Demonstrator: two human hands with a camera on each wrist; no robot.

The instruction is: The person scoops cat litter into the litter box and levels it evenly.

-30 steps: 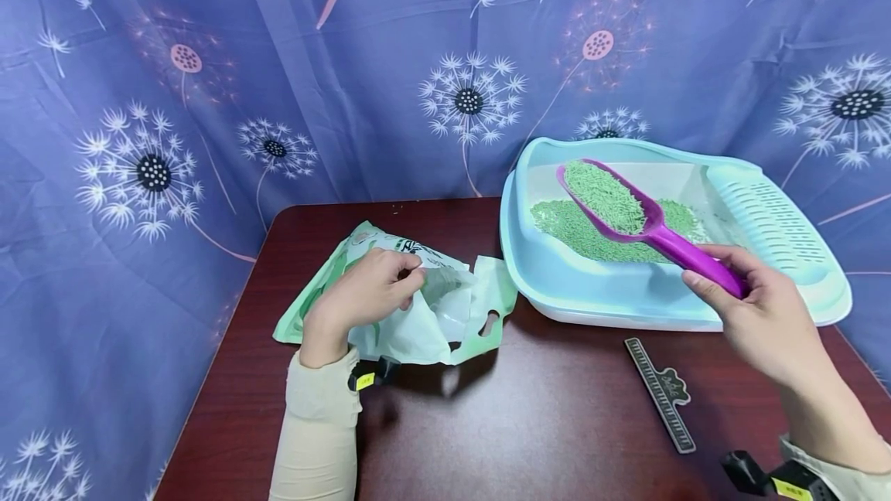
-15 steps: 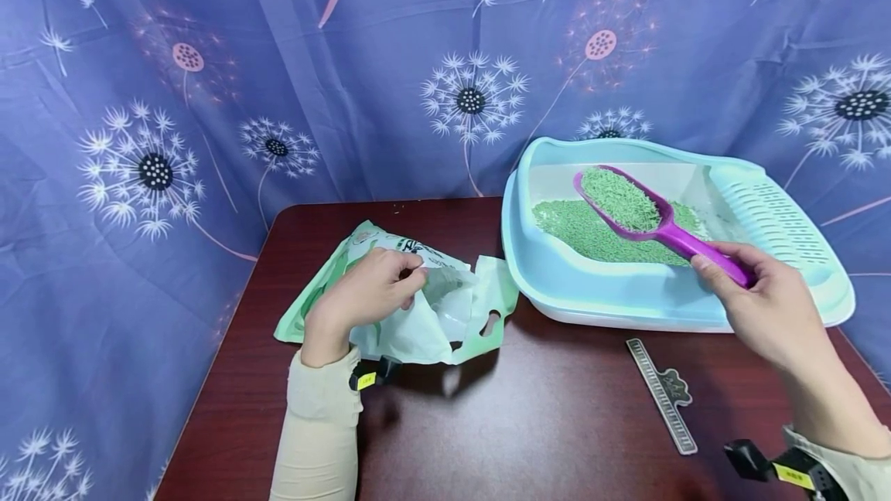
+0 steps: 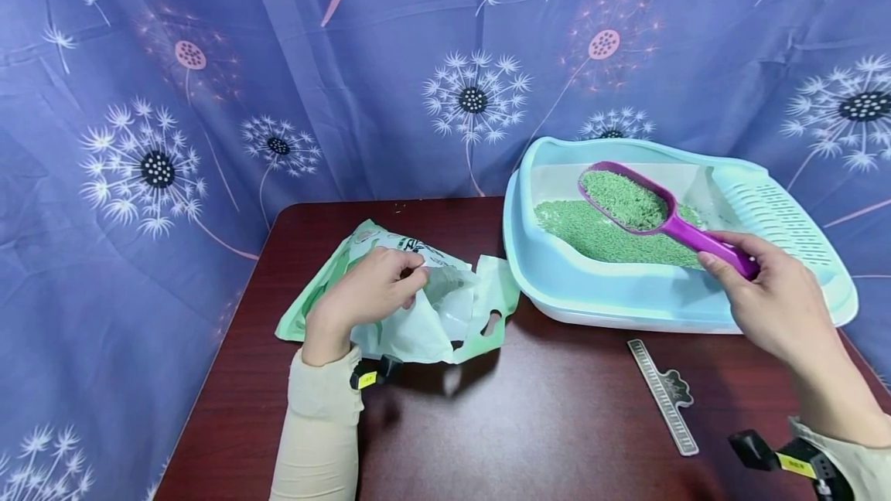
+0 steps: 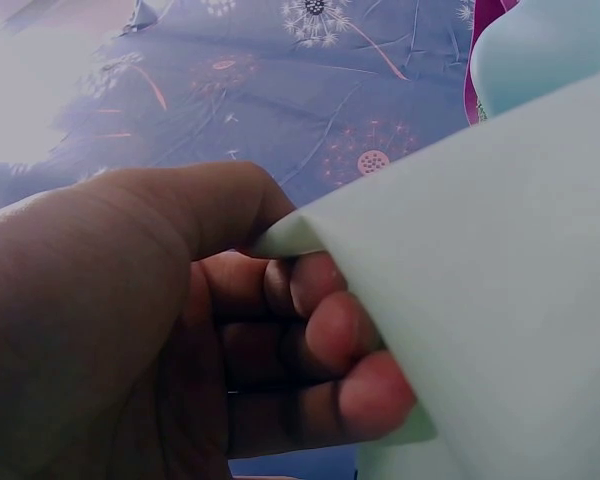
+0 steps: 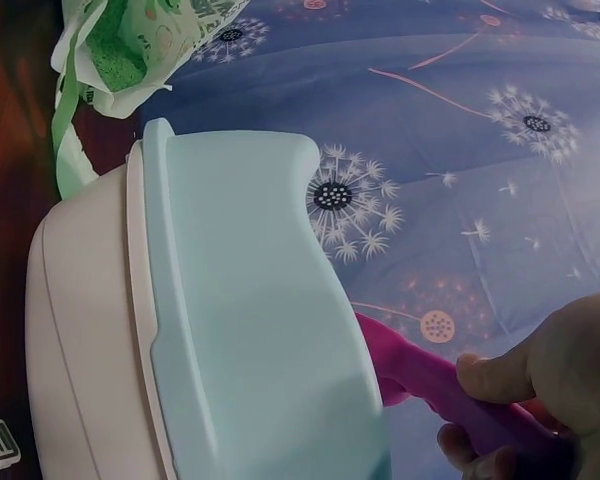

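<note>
My right hand (image 3: 783, 296) grips the handle of a purple scoop (image 3: 685, 232), heaped with green litter pellets (image 3: 626, 198). The scoop is over a light blue litter box (image 3: 592, 284), whose floor carries more green pellets (image 3: 592, 236). On the left, my left hand (image 3: 372, 291) pinches the opened edge of a green and white litter bag (image 3: 445, 304) lying on its side. The left wrist view shows thumb and forefinger on a folded corner of the bag (image 4: 490, 230). Green pellets (image 5: 115, 60) show inside the bag's mouth in the right wrist view.
A long clip (image 3: 664, 397) lies on the dark red wooden table (image 3: 543, 424), in front of the litter box. Behind the table hangs a blue curtain (image 3: 376, 99) with dandelion prints. The box has a slotted ledge (image 3: 786, 215) at its right end.
My right hand has carried the loaded scoop a little to the right over the litter box. My left hand keeps its pinch on the bag.
</note>
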